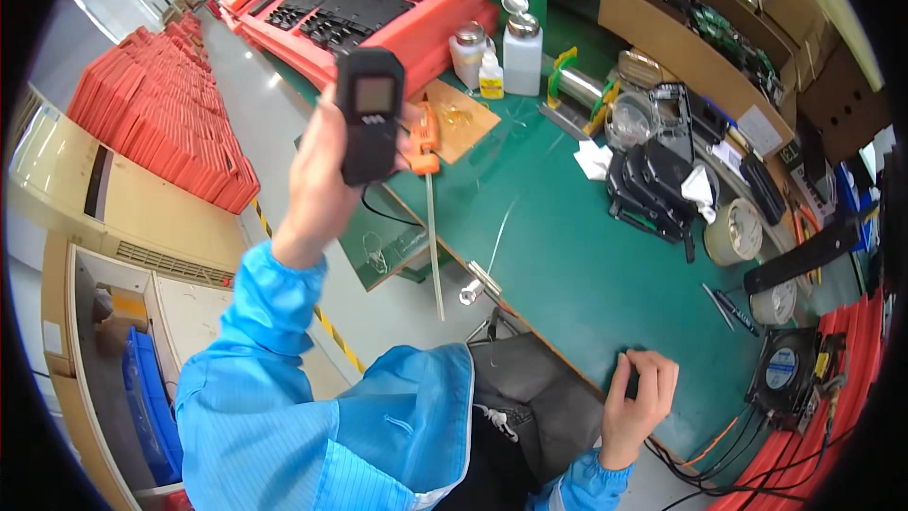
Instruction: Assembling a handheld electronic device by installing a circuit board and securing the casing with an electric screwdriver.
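My left hand (317, 166) is raised over the table's left side, its fingers wrapped round a black handheld device (373, 118) with a small grey screen facing me. Behind the device, an orange glue gun (426, 137) lies on a brown board (468, 128), and a long pale glue stick (434, 246) sticks out from it toward me. My right hand (643, 397) rests at the near edge of the green table (558, 265). Its fingers are loosely curled in, thumb close to the forefinger, and I see nothing in them.
Red foam trays (463, 9) of black casings stand at the back left, beside white dispenser bottles (522, 52). To the right are stacked black casings (653, 180), tape rolls (733, 232), a cardboard box (690, 47) of circuit boards and a black fan (785, 378) with trailing cables.
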Action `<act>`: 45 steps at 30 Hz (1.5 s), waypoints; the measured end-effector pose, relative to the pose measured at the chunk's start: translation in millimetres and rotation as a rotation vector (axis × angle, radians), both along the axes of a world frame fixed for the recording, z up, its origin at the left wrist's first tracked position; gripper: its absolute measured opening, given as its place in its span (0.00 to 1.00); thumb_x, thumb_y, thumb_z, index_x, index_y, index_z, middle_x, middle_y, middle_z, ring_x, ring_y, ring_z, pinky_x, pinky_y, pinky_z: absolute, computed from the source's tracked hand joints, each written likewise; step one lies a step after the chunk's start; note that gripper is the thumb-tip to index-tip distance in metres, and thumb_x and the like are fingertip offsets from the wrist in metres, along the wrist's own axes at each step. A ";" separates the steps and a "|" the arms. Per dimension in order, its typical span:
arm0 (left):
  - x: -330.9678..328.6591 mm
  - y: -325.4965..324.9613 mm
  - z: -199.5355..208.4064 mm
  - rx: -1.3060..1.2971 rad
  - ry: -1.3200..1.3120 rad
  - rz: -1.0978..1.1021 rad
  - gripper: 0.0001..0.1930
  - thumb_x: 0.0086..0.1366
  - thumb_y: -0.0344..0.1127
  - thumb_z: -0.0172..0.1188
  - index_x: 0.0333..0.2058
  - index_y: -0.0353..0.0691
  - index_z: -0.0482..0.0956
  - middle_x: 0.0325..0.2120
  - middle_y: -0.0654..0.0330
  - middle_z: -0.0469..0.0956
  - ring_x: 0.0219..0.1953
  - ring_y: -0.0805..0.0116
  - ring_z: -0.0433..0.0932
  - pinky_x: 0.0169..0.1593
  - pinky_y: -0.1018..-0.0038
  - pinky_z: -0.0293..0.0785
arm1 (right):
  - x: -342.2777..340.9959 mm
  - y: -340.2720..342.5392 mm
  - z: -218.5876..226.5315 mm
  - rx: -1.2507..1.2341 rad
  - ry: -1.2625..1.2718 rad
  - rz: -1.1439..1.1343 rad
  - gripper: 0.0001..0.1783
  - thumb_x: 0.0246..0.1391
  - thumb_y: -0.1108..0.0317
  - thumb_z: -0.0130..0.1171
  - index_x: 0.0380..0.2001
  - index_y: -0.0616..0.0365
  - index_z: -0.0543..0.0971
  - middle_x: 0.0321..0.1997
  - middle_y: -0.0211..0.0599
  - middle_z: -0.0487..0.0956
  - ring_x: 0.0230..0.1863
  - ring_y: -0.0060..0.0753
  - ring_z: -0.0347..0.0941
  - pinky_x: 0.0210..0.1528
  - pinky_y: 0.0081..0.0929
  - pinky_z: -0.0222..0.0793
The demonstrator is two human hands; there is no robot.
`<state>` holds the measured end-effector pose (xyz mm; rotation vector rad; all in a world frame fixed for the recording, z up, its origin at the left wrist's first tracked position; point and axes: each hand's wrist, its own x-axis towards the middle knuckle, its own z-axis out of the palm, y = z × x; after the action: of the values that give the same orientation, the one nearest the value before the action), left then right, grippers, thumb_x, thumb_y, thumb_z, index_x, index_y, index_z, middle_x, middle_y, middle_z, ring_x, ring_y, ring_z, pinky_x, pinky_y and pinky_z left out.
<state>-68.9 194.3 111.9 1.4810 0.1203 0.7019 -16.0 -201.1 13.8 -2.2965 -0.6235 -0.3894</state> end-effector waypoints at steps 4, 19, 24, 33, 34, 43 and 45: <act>7.9 99.7 19.3 0.254 0.036 0.323 0.27 0.82 0.51 0.53 0.67 0.35 0.70 0.51 0.57 0.82 0.47 0.74 0.80 0.52 0.74 0.76 | -0.4 -2.3 -0.8 -0.016 0.004 -0.009 0.09 0.53 0.83 0.68 0.36 0.64 0.81 0.39 0.42 0.77 0.42 0.47 0.74 0.43 0.40 0.71; 190.0 369.3 48.2 0.777 0.373 0.716 0.33 0.68 0.50 0.71 0.64 0.35 0.77 0.51 0.48 0.84 0.51 0.60 0.83 0.58 0.65 0.76 | -6.5 9.5 -6.1 -0.139 -0.131 -0.133 0.08 0.51 0.82 0.66 0.35 0.62 0.81 0.38 0.42 0.76 0.40 0.48 0.72 0.41 0.42 0.68; 214.9 466.4 42.0 1.017 0.669 0.744 0.30 0.64 0.50 0.71 0.56 0.32 0.83 0.51 0.40 0.85 0.56 0.45 0.84 0.62 0.59 0.75 | -1.7 11.5 -12.5 -0.210 -0.233 -0.140 0.08 0.49 0.80 0.65 0.34 0.62 0.81 0.36 0.44 0.75 0.36 0.49 0.71 0.38 0.43 0.66; 231.0 468.3 34.1 0.790 0.568 0.517 0.23 0.71 0.43 0.64 0.57 0.32 0.83 0.48 0.48 0.87 0.52 0.57 0.85 0.59 0.66 0.76 | 1.2 20.9 2.7 -0.275 -0.229 -0.165 0.04 0.57 0.73 0.67 0.36 0.56 0.84 0.36 0.48 0.79 0.33 0.57 0.74 0.35 0.48 0.70; 224.3 474.7 34.5 0.692 0.486 0.516 0.22 0.72 0.43 0.64 0.56 0.33 0.84 0.48 0.48 0.87 0.52 0.57 0.84 0.59 0.66 0.76 | -0.3 17.1 5.8 -0.300 -0.226 -0.172 0.05 0.57 0.75 0.66 0.37 0.59 0.84 0.37 0.48 0.80 0.33 0.57 0.74 0.35 0.47 0.70; 187.9 644.0 1.2 0.921 0.780 0.812 0.26 0.60 0.44 0.68 0.55 0.36 0.83 0.48 0.37 0.85 0.54 0.40 0.84 0.57 0.56 0.80 | -5.3 19.4 8.2 -0.352 -0.178 -0.189 0.05 0.57 0.77 0.67 0.38 0.62 0.84 0.44 0.51 0.83 0.37 0.58 0.78 0.39 0.46 0.76; 177.8 693.0 -7.4 0.778 0.632 0.655 0.29 0.61 0.38 0.72 0.58 0.30 0.79 0.48 0.46 0.86 0.49 0.52 0.86 0.53 0.61 0.82 | 1.9 16.5 -2.4 -0.302 -0.166 -0.150 0.08 0.48 0.80 0.63 0.34 0.63 0.81 0.37 0.47 0.77 0.33 0.54 0.73 0.36 0.44 0.69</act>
<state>108.9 887.3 104.5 2.4236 0.9340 0.8113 -14.1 -184.5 11.4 -2.6281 -0.6286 -0.5964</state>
